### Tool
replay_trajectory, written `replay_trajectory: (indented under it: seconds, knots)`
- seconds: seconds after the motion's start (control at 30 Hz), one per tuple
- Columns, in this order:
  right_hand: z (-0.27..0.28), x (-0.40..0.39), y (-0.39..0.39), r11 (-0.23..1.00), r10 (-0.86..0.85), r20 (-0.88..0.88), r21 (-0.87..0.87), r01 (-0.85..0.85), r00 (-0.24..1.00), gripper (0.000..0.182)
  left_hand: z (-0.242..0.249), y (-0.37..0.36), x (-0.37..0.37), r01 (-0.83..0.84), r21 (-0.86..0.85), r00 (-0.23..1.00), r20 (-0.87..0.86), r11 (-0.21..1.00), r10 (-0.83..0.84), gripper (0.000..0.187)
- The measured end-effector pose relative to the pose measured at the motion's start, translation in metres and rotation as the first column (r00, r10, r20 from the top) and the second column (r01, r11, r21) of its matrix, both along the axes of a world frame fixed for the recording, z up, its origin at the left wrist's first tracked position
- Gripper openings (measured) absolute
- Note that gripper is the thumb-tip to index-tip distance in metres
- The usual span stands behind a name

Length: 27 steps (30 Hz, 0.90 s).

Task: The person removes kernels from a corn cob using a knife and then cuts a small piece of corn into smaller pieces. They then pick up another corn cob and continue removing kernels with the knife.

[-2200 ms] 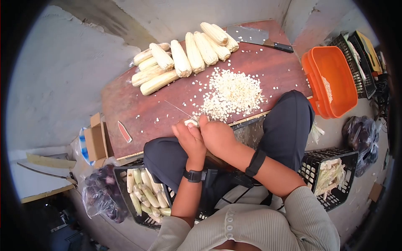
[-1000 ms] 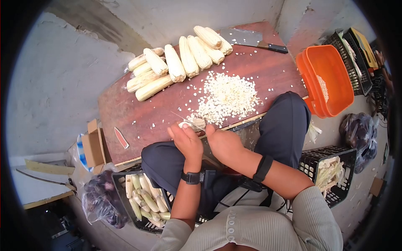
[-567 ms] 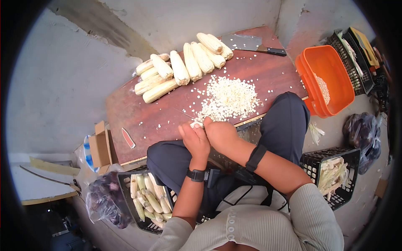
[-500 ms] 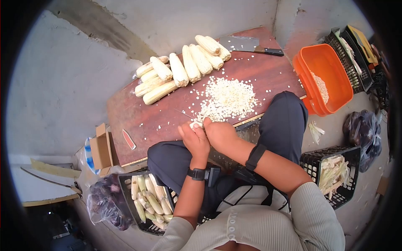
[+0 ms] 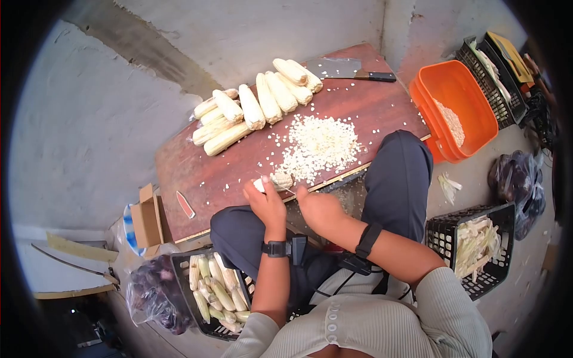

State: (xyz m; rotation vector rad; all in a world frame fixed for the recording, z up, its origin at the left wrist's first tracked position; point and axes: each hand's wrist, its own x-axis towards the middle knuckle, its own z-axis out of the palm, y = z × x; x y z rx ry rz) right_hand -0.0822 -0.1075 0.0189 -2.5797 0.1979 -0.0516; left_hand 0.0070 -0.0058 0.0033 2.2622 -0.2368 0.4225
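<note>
My left hand is closed around a partly stripped corn cob over the table's near edge. Bare cob shows at its right end, pale kernels at the left. My right hand is closed on a knife, its handle hidden in the fist; the thin blade crosses the cob toward the left. Just beyond my hands lies a spread pile of loose white corn kernels. Several husked corn ears lie side by side farther back on the reddish table.
A cleaver lies at the table's back; a red pointed object lies at left. An orange bucket with kernels stands right. Black crates hold corn ears and husks. Bags and a cardboard box stand left.
My right hand has drawn back slightly from the cob, and more of the cob and blade now shows. The whole view has shifted a little.
</note>
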Motion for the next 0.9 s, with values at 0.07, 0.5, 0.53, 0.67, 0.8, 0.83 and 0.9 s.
replay_trajectory:
  seconds: [0.07, 0.5, 0.53, 0.67, 0.8, 0.83, 0.9]
  knots:
    - [0.003, 0.003, 0.000, 1.000, 0.014, -0.014, -0.006, -0.014, 1.000, 0.018, 0.008, -0.005, -0.002, -0.021, 0.004, 1.000, 0.005, 1.000, 0.021, 0.034]
    - [0.001, 0.022, -0.005, 0.999, 0.030, 0.004, -0.012, -0.030, 1.000, 0.012, -0.004, 0.000, 0.009, 0.001, 0.030, 1.000, 0.011, 1.000, -0.001, 0.031]
    - [0.000, 0.024, -0.006, 1.000, 0.031, 0.008, -0.001, -0.031, 0.999, 0.012, -0.002, -0.001, 0.009, -0.004, 0.034, 1.000, 0.000, 0.999, 0.004, 0.031]
    - [0.003, 0.033, -0.008, 0.999, 0.043, -0.015, 0.006, -0.043, 0.999, 0.011, 0.001, -0.002, 0.011, -0.006, 0.025, 1.000, -0.028, 1.000, 0.007, 0.030]
    - [0.000, 0.045, -0.007, 0.999, 0.035, -0.065, 0.039, -0.033, 0.997, 0.011, -0.001, -0.003, 0.013, 0.011, 0.025, 1.000, -0.027, 1.000, -0.010, 0.029]
    - [0.002, 0.047, -0.005, 0.999, 0.025, -0.099, 0.047, -0.020, 0.995, 0.012, -0.001, -0.003, 0.013, 0.010, 0.029, 1.000, -0.026, 1.000, -0.010, 0.029]
    - [0.004, 0.052, -0.008, 0.998, 0.023, -0.128, 0.060, -0.015, 0.992, 0.013, 0.002, -0.005, 0.014, 0.010, 0.024, 1.000, -0.025, 1.000, -0.010, 0.028]
